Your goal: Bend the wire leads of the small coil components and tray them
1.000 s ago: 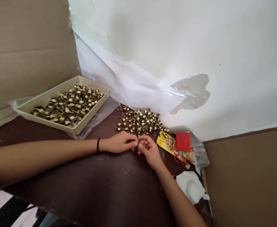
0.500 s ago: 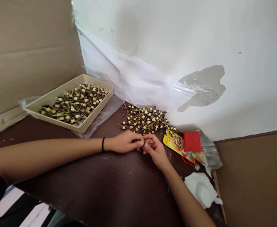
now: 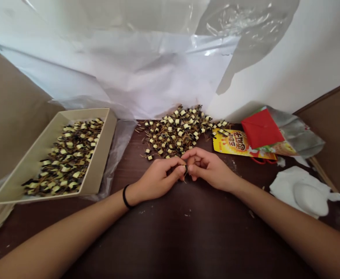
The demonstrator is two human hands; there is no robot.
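Note:
My left hand (image 3: 160, 177), with a black band at the wrist, pinches a small dark coil-like part (image 3: 185, 169) between thumb and forefinger. My right hand (image 3: 212, 169) meets it from the other side, thumb and fingertips closed on the same part. Thin wire ends stick out below the fingertips. Just beyond both hands lies a pile of similar small parts (image 3: 177, 131), each with a pale yellow wrap, black ends and thin coppery wires. To the left, a cream shallow box (image 3: 96, 170) holds many more such parts.
Right of the pile lies a yellow snack packet (image 3: 226, 142) with a red envelope (image 3: 263, 128) on it. Red loops (image 3: 264, 160) show beneath. A crumpled white piece (image 3: 299, 190) sits near my right forearm. Plastic sheeting (image 3: 120, 139) lies under the box; a white-covered wall (image 3: 164, 81) stands behind.
My view has turned and tilted down, so the box, pile and packet appear larger and shifted. Both hands stay together at the small part, which now shows a little more clearly.

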